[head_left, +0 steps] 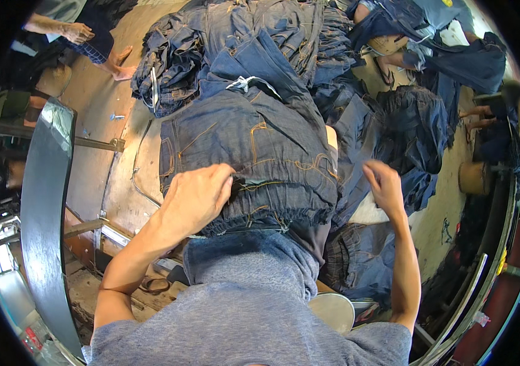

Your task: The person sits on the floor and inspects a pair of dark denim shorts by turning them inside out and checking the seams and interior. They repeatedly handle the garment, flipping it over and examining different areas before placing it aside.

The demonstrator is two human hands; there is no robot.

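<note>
A dark blue denim garment [217, 134] with orange stitching and a gathered, elastic-looking waistband lies across my lap. Several loose orange threads trail over it. My left hand [197, 192] is closed in a pinch on the cloth near the waistband, its fingertips partly hidden. Off to the right, my right hand [384, 188] is raised with thumb and fingers curled together. Whatever it may hold is too small to make out. Below that hand lies more folded denim [360, 250].
A large heap of denim garments [272, 30] spreads ahead and to the right. On the left stands a long dark curved panel [43, 201]. A thin cable [135, 174] runs over the wooden floor [89, 171]. Other people sit at far left and far right, one handling denim [479, 64].
</note>
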